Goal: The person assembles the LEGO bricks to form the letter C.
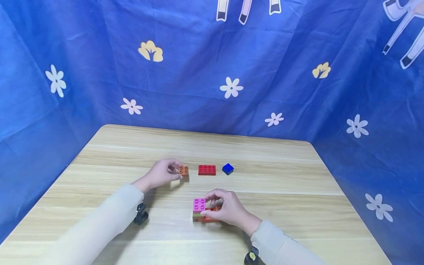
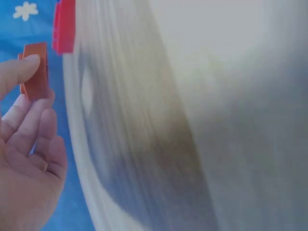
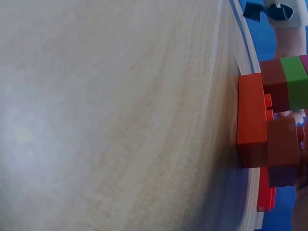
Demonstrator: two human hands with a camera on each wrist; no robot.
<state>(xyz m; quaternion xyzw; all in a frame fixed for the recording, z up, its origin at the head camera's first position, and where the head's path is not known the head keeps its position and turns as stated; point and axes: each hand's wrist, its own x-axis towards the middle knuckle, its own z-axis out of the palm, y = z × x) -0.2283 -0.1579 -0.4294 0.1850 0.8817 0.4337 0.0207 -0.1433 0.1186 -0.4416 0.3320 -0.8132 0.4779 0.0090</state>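
My left hand (image 1: 163, 172) pinches an orange-brown toy brick (image 1: 183, 170) between thumb and fingers. In the left wrist view this small brick (image 2: 36, 72) is tilted on edge, its studs facing left. My right hand (image 1: 228, 207) curls its thumb and forefinger around a built block stack (image 1: 199, 205), pink on top. The right wrist view shows the stack's layers: a long orange-red brick (image 3: 251, 120) at the base, a brown brick (image 3: 275, 85) with a green brick (image 3: 294, 83) above it at one end, and another brown brick (image 3: 282, 151) at the other. Most right fingers are hidden there.
A red eight-stud brick (image 1: 207, 170) lies on the wooden table (image 1: 265, 176), right of my left hand. Farther right is a small blue brick (image 1: 228, 169). Blue patterned cloth (image 1: 185, 73) hangs around the table's back and sides.
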